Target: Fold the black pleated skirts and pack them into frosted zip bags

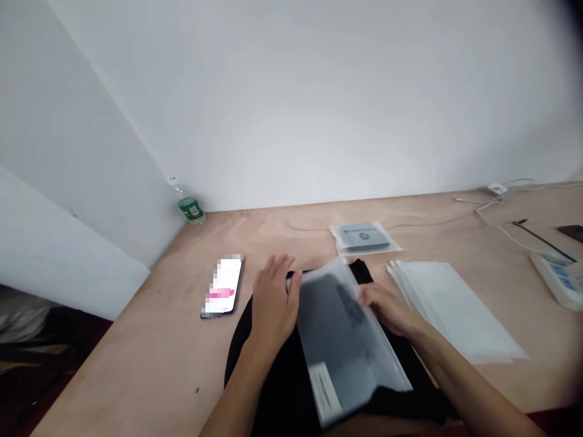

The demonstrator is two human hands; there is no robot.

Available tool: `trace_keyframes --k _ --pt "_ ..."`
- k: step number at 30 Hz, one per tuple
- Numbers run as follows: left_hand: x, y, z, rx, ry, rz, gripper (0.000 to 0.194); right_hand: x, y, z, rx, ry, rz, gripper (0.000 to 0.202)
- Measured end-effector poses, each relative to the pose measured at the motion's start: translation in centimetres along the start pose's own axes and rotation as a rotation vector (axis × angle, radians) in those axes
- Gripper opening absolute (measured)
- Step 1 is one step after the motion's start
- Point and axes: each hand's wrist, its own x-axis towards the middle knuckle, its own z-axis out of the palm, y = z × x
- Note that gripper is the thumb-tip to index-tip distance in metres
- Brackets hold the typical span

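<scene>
A frosted plastic bag (341,346) with something dark inside and a white label near its lower end lies slanted over a black cloth (277,394). My left hand (274,297) rests at the bag's upper left edge, fingers spread and thumb raised beside it. On the other side, my right hand (385,306) pinches the bag's upper right edge, its fingers closed. Parts of the cloth are hidden under the bag and my arms.
A lit phone (223,286) lies left. Behind are a bottle (189,205) and a small bagged packet (363,237). To the right are stacked frosted bags (455,309), a power strip (558,280), cables and a white plug (497,189).
</scene>
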Motion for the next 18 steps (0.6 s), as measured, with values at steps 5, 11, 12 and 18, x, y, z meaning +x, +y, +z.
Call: trace_keyframes --k 5,11,12,18 --pt "-0.2 0.4 1.6 -0.161 -0.301 -0.014 0.037 -2.0 -0.2 1.1 -0.097 -0.329 0.081 0.011" --pt "-1.2 1.0 2.9 -0.257 -0.366 -0.020 0.031 -1.1 -2.1 3.0 -0.288 -0.286 -0.234 0.026" --pt "-1.3 1.2 2.9 -0.268 -0.358 -0.027 0.031 -0.9 -2.4 3.4 -0.337 -0.243 -0.312 0.029" --pt "-0.2 -0.2 1.3 -0.345 -0.188 -0.136 0.029 -1.8 -3.0 2.9 -0.443 -0.304 -0.384 0.034"
